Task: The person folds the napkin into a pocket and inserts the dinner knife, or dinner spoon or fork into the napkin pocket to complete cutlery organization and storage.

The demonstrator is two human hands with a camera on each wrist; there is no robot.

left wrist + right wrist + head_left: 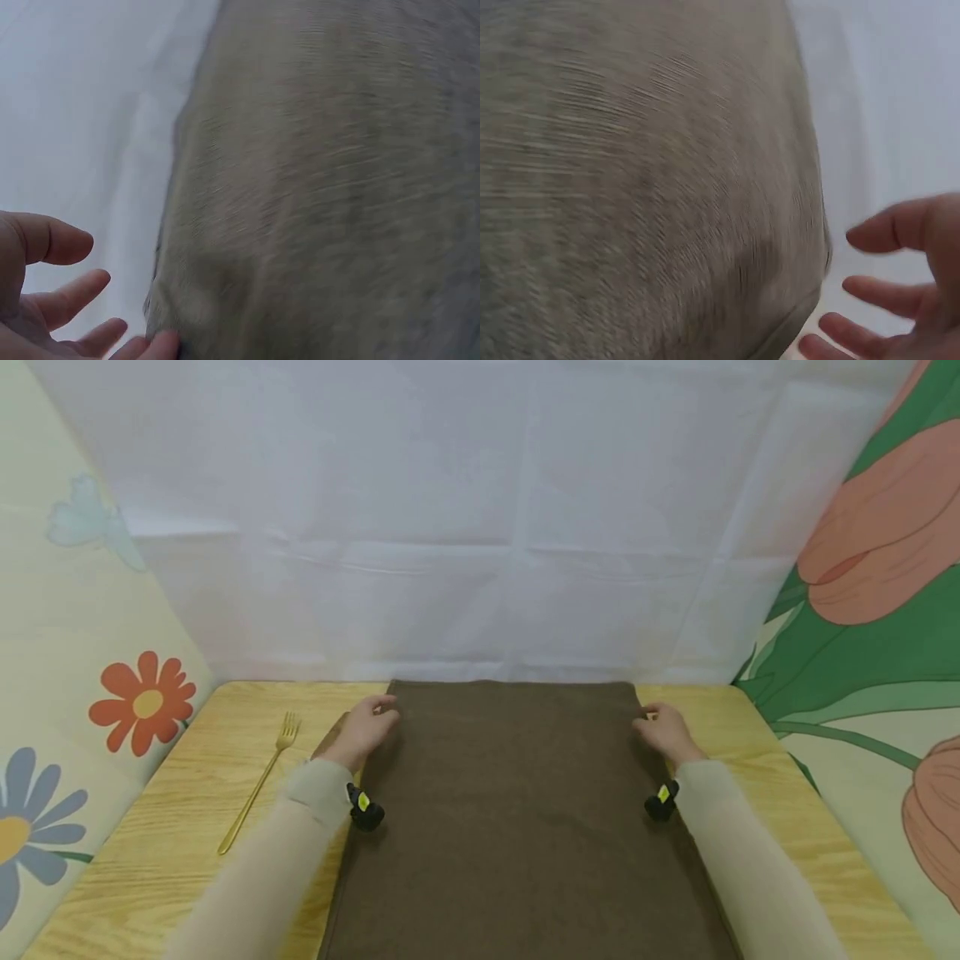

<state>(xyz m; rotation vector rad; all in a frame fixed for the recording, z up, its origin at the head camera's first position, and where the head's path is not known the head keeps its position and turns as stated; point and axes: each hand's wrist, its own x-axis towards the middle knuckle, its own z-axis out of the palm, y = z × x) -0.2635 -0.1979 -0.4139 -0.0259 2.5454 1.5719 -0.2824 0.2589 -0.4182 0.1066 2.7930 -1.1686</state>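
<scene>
A large brown cloth (517, 810) lies spread over the middle of the wooden table, its far edge along the back. My left hand (367, 729) is beside the cloth's left edge, close to the far corner. In the left wrist view its fingers (71, 296) are spread and loosely bent, with the lowest fingertip overlapping the cloth's border. Across from it, my right hand (663, 731) is at the right edge near the other far corner. Spread fingers (881, 296) show beside the cloth's border in the right wrist view, with nothing between them.
Left of the cloth, a gold fork (258, 785) lies on the wooden table (187, 777), tines pointing away. A white fabric backdrop (480, 527) hangs behind the table. Flower-printed panels stand on both sides. Each wrist carries a small black camera (365, 810).
</scene>
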